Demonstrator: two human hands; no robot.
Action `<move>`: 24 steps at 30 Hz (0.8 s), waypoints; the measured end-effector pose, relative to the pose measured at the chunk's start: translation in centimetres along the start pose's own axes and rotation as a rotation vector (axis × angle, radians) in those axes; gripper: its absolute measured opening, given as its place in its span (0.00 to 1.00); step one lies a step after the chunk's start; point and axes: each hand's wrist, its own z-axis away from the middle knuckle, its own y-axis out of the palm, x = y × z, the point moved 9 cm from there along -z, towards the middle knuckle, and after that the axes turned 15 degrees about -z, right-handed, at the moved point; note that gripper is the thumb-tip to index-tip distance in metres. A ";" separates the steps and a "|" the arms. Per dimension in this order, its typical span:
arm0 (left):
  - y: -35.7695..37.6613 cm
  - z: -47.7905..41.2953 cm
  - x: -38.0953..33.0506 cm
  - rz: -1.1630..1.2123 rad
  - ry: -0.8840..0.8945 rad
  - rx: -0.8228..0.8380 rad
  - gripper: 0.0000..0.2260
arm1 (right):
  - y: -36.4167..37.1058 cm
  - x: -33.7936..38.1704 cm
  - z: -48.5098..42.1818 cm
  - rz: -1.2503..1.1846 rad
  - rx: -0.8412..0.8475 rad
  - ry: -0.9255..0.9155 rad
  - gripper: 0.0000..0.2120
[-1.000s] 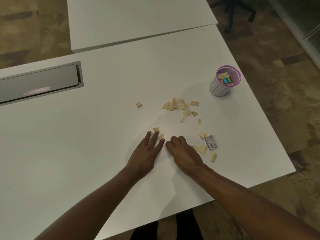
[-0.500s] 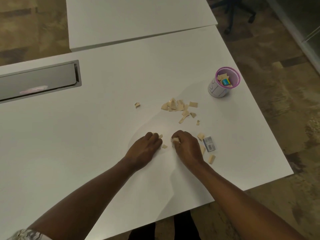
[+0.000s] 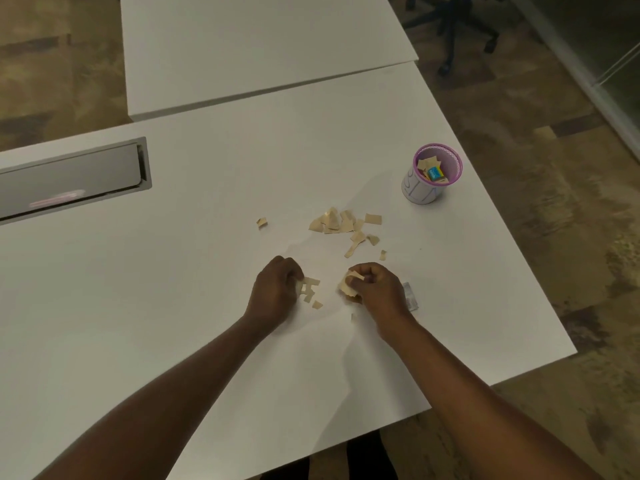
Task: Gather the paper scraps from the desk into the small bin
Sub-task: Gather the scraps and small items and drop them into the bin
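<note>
A: We begin with the white bench (image 3: 207, 306), which carries everything, with a grey cable hatch (image 3: 69, 178) set into it at the far left.

B: Next in size, our hands. Our left hand (image 3: 275, 292) is curled into a loose fist with a few paper scraps (image 3: 309, 289) lying at its fingertips; we cannot tell whether it actually grips any of them. Our right hand (image 3: 379, 289) is pinched on a small wad of scraps (image 3: 350, 284), thumb against fingers, just above the surface.

A: Then the small bin (image 3: 412, 192), a white cup with a purple rim, standing upright near the right edge, well apart from both hands. It holds a few scraps and something blue already.

B: The main scrap pile (image 3: 341, 221) lies between our hands and the bin. One stray piece (image 3: 261, 222) sits off to its left, and a small printed label (image 3: 410, 297) shows just beside our right hand.

A: How do we judge they will handle?

B: Very light, thin and limp, we think; they lie flat and offer little edge to catch. We would sweep them into a heap first, then pinch the heap from both sides, closing firmly so none flutter out on the way to the bin.
</note>
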 end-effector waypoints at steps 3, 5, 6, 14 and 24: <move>-0.5 -0.4 0.1 0.146 -0.152 0.000 0.12 | -0.7 1.3 -0.4 -0.061 -0.010 0.014 0.06; -0.7 -0.8 -0.6 0.240 -0.209 0.004 0.11 | -1.2 2.7 -0.8 -0.076 -0.010 0.001 0.05; -0.7 -1.2 -1.2 0.292 -0.231 0.013 0.11 | -1.4 3.5 -1.1 -0.086 -0.007 -0.010 0.05; -1.8 -7.5 -13.1 0.505 -0.165 0.024 0.13 | -6.4 13.4 -5.8 -0.018 -0.158 -0.249 0.07; -1.2 -16.9 -25.6 0.381 -0.087 -0.065 0.12 | -9.5 22.9 -12.0 0.124 -0.294 -0.333 0.11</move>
